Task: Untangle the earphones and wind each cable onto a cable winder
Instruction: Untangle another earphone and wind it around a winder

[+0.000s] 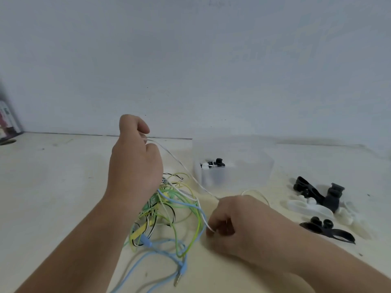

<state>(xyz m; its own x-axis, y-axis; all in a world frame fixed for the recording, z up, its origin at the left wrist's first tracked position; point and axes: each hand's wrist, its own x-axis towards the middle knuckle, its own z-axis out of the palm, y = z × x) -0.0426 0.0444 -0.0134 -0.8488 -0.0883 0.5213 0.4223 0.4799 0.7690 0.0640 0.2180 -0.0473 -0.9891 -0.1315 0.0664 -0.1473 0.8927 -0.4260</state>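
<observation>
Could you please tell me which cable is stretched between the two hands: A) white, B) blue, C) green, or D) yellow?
A: the white cable runs taut from the raised left hand down to the right hand, while the coloured cables lie tangled on the table.

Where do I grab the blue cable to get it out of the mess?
Pinch the blue cable at its plug, coming from above on the near side. That end lies flat on the table, clear of the tangle, so it can probably be fed back through the loops without tightening them.
</observation>
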